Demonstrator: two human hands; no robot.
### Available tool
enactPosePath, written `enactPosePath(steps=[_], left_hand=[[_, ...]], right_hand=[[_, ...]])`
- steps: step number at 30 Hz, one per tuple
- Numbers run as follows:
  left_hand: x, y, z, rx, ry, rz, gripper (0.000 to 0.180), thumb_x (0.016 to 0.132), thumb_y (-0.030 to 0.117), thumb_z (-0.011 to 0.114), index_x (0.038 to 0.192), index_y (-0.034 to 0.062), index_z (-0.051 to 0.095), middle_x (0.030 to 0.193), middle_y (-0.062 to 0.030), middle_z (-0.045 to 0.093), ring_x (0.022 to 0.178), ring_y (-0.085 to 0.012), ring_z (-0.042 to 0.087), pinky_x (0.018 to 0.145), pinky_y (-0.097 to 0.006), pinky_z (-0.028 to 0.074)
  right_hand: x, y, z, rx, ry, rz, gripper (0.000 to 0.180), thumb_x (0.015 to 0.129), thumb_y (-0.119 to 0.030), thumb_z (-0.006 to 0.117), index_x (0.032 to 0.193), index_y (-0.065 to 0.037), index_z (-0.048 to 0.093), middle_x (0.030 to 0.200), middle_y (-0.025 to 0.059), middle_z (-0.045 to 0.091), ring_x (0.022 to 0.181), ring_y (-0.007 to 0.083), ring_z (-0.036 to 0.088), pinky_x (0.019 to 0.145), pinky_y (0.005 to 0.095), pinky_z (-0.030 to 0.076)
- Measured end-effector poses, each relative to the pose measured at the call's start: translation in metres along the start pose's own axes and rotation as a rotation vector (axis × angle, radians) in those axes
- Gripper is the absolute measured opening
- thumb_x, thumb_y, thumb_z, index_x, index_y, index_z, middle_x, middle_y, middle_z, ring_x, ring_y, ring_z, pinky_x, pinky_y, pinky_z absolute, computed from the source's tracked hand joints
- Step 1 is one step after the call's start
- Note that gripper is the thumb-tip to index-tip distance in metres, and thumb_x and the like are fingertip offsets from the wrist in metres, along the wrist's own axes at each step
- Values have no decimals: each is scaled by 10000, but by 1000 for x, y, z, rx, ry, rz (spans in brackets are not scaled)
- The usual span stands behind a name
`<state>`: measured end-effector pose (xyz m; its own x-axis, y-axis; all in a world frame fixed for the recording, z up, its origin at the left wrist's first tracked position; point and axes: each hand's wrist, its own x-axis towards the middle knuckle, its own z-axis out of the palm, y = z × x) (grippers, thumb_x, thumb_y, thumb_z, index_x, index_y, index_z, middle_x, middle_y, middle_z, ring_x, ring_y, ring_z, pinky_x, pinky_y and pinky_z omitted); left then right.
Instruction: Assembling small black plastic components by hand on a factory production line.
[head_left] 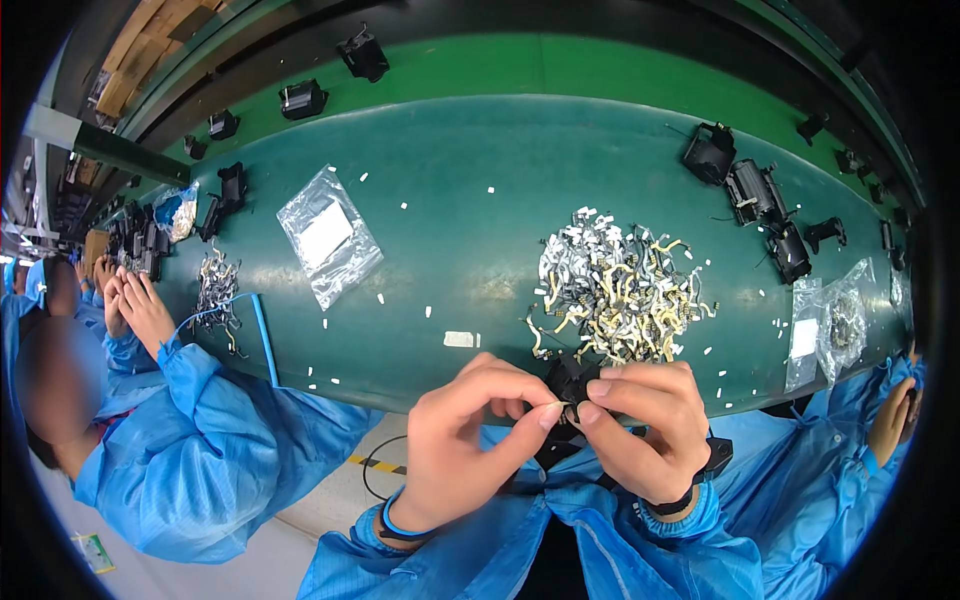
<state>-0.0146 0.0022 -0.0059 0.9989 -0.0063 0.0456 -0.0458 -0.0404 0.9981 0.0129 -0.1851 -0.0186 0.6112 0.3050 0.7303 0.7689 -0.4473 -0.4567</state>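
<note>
Nearest the lens, the left hand [465, 425] is at six o'clock, thumb and forefinger pinched together at a black part's [572, 376] seven o'clock edge; what they grip is too small to tell; the right hand [648, 430], at four o'clock, pinches the part, which sits between both hands, beside a pile of small cables [622, 295] at three o'clock; a clear bag [335, 265] lies at ten o'clock on the green table [440, 150].
</note>
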Motion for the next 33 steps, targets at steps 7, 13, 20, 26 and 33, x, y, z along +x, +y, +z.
enactPosePath(steps=[7, 13, 20, 26, 33], left_hand=[[4, 0, -6, -168, -116, -72, 178, 833, -39, 789, 994, -1, 722, 881, -56, 689, 763, -123, 559, 667, -257, 435], [3, 0, 2, 75, -13, 71, 184, 851, -88, 737, 1027, -46, 700, 920, -105, 693, 801, -135, 575, 724, -274, 470], [3, -18, -4, -207, -165, -14, 217, 895, -34, 740, 1110, -17, 717, 1042, -100, 707, 825, -144, 615, 730, -269, 486], [5, -17, -6, -284, -193, -6, 293, 851, -38, 789, 1134, -29, 714, 1102, -113, 705, 980, -175, 645, 832, -291, 507], [8, -12, -5, -202, -164, 19, 379, 758, -36, 863, 1108, -14, 720, 1079, -118, 713, 1008, -191, 659, 877, -309, 523]], right_hand=[[-5, 1, 5, 24, 46, -9, 303, 640, 24, 853, 919, -77, 789, 1053, 77, 697, 880, 233, 674, 622, 284, 546], [-6, 1, 3, 26, -18, 12, 311, 647, 13, 855, 941, -67, 791, 1071, 76, 697, 897, 230, 670, 623, 273, 542], [-9, -4, -2, -36, -19, 20, 309, 661, -23, 866, 958, -59, 789, 1119, 90, 704, 999, 286, 668, 757, 318, 556], [-6, 0, 0, 143, -88, 154, 297, 700, -72, 863, 986, -47, 784, 1123, 113, 702, 1034, 319, 671, 846, 387, 573], [4, 1, -17, 198, -186, 213, 342, 686, -7, 864, 1016, -18, 774, 1034, 96, 713, 929, 275, 670, 750, 372, 560]])
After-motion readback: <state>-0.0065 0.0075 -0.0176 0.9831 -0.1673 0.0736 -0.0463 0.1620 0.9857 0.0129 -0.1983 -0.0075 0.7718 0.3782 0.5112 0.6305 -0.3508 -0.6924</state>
